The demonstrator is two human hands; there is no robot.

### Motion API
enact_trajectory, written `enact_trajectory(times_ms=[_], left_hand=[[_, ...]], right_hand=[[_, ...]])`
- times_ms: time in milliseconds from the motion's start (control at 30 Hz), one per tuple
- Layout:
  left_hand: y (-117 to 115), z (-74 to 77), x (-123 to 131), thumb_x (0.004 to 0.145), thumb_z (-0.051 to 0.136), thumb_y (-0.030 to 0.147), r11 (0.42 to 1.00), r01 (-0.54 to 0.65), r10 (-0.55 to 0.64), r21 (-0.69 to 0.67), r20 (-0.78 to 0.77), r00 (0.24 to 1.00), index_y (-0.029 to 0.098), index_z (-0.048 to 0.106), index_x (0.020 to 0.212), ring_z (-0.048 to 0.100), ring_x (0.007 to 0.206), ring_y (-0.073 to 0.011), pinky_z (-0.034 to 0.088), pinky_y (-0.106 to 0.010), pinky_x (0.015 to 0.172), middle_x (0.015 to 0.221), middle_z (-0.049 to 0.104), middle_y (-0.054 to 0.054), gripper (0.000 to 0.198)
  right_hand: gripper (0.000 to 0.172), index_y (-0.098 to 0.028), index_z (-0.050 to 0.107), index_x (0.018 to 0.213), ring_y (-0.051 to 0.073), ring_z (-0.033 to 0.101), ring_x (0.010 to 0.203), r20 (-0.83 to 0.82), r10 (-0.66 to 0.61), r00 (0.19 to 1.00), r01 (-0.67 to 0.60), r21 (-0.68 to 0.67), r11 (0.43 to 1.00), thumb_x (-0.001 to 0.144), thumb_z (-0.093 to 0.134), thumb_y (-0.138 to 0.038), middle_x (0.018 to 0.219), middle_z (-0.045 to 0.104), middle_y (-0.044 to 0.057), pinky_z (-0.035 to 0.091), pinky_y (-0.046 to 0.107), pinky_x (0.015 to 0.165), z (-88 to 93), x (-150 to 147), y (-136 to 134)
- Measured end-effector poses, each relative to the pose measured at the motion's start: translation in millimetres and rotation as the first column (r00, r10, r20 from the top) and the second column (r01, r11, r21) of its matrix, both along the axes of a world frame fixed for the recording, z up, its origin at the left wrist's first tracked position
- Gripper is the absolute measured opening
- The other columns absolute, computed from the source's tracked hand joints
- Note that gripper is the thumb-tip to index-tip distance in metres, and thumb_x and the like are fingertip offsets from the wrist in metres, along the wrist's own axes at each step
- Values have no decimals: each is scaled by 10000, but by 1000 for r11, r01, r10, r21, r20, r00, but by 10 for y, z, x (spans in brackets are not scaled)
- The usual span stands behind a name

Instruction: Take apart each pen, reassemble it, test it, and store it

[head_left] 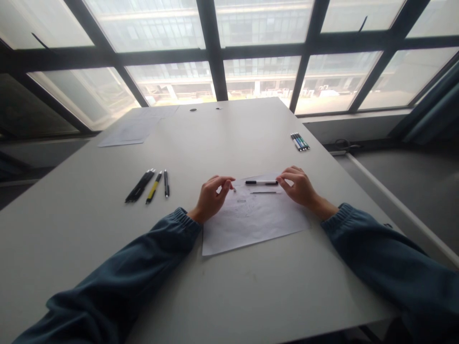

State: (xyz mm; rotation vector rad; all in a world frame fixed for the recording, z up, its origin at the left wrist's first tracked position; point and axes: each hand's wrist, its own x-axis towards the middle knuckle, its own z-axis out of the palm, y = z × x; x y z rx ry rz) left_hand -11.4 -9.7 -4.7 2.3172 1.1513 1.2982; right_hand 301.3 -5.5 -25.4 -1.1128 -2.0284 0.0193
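Observation:
A sheet of white paper (pixel 258 234) lies on the table under both hands. My left hand (pixel 211 197) is at its upper left, thumb and forefinger drawn together; whatever may be between them is too small to make out. Just below those fingertips is a tiny pale piece (pixel 234 189). My right hand (pixel 299 187) has thumb and forefinger closed at the right end of a black-and-clear pen barrel (pixel 261 182), lying crosswise on the paper. Beneath the barrel lies a thin pen refill (pixel 263 192), parallel to it. A small spring-like part (pixel 241 201) rests lower left of the refill.
On the white table (pixel 215 143), several black pens (pixel 139 185), a yellow-and-black pen (pixel 154 188) and another dark pen (pixel 166 183) lie left. Several pens (pixel 300 142) sit together near the right edge. Paper sheets (pixel 129 131) lie at the far left, before windows.

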Motion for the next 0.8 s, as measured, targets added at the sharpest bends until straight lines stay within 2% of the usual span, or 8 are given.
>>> enact_trajectory(times_ms=[167,467,633,800], left_hand=[[8,6,2,992,538,293,999,-38,38,22,-6,999,184,727,955,640,761,-158,523,-292,722,759,723,-23,222],[8,11,-4,981,544,256,999,-33,33,30,-13,999,183,718,862,636,778,-162,521,-309,755,779,722,-24,223],[21,-8,-4,961,578,240,996,84,-82,25,-85,993,194,718,890,637,815,-171,516,-324,786,818,729,-31,164],[25,-36,-16,910,661,272,984,172,-155,40,-273,949,228,744,930,619,910,-195,505,-362,866,948,719,-50,95]], right_hand=[[255,-213,653,713,227,591,783,-109,-51,993,51,-1,999,951,579,-263,764,666,49,461,398,788,-27,15,57],[253,-210,642,702,222,587,763,-126,-30,992,28,-14,999,944,579,-249,743,655,47,474,394,768,-34,-9,59],[244,-213,648,705,226,590,766,-139,-13,990,11,-22,1000,939,586,-245,749,663,50,480,400,771,-26,-11,51],[194,-217,687,750,227,599,786,-122,62,991,-67,-35,997,924,603,-235,783,681,53,485,403,786,0,-31,25]])
